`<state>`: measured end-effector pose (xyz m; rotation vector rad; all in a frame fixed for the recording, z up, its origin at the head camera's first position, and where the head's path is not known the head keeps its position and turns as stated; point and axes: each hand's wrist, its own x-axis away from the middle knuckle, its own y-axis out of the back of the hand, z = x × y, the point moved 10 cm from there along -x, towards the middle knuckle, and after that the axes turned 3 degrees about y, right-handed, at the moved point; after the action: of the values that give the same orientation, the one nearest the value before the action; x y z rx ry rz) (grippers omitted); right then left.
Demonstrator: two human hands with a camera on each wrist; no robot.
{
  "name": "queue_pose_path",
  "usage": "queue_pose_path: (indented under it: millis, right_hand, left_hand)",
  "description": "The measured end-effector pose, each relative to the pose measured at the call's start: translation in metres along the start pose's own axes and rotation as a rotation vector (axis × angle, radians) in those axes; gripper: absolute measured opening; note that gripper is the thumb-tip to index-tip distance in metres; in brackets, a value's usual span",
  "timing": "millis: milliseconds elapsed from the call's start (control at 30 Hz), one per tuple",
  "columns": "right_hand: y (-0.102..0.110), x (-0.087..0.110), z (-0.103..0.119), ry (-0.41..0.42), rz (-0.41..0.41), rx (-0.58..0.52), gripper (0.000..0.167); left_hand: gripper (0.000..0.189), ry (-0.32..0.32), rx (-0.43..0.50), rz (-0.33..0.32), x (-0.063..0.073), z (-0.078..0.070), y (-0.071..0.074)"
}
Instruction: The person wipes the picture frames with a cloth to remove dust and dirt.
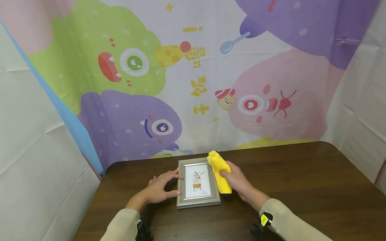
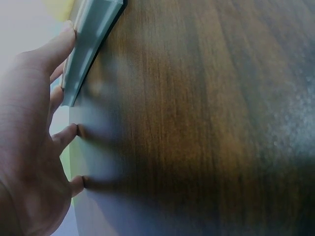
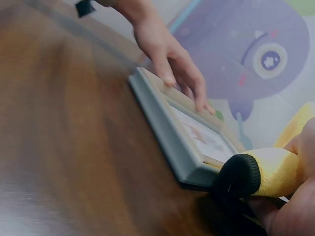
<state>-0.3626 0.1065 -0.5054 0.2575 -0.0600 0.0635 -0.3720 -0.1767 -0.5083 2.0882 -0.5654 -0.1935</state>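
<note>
Grasping a yellow cloth (image 1: 217, 167) with the right hand (image 1: 238, 178) at the right edge of the picture frame (image 1: 197, 182); touching the frame's left edge with the left hand (image 1: 160, 187), spread and ungrasping. Apparently wiping the frame, laid flat on the table (image 1: 298, 187); probably needing light strokes and steady bracing next.

A cloth-walled booth (image 1: 369, 100); a cartoon backdrop (image 1: 185, 106) hangs behind a brown table (image 1: 301, 180); white sheets (image 1: 21, 151) flank it.

A dark wood-grain table (image 1: 314, 187) is spanning the foreground. Behind it, a fabric backdrop (image 1: 184, 77) is hanging, showing green, purple and pink one-eyed cartoon monsters (image 1: 134, 62) lying sideways beside yellow lettering (image 1: 199, 86). Creased white sheets (image 1: 34, 150) are flanking both sides.
</note>
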Motion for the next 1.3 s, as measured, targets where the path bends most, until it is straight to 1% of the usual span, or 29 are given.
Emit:
queue_pose_path:
  millis: [200,367,500,600,767,867,1067,1300]
  right_hand:
    - [-0.001,0.020,0.000,0.012,-0.007,-0.015,0.048]
    - [-0.001,0.035,-0.002,0.005,-0.006,-0.017,0.047]
    - [-0.001,0.042,-0.005,0.011,-0.005,-0.025,0.047]
    - [0.000,0.043,-0.005,0.022,-0.010,-0.024,0.047]
    - [0.003,0.043,-0.006,0.013,-0.012,-0.017,0.046]
    - [0.006,0.043,-0.005,0.008,-0.009,-0.032,0.045]
    - [0.015,0.041,0.000,-0.003,0.005,-0.080,0.043]
    - [0.024,0.037,0.012,-0.009,0.041,-0.073,0.046]
  left_hand:
    - [0.060,-0.005,0.000,-0.003,0.000,-0.001,0.001]
    - [0.061,-0.006,0.006,-0.001,0.000,-0.001,0.000]
    - [0.061,-0.002,0.002,-0.002,0.000,0.000,-0.001]
    - [0.061,-0.002,-0.002,-0.007,0.001,0.000,0.000]
    - [0.062,-0.003,0.005,0.002,0.001,-0.001,0.000]
    - [0.062,0.004,0.006,0.005,0.001,-0.001,0.000]
    - [0.062,0.009,0.004,0.007,0.001,0.000,-0.001]
    - [0.062,0.010,-0.001,0.010,0.000,0.001,-0.001]
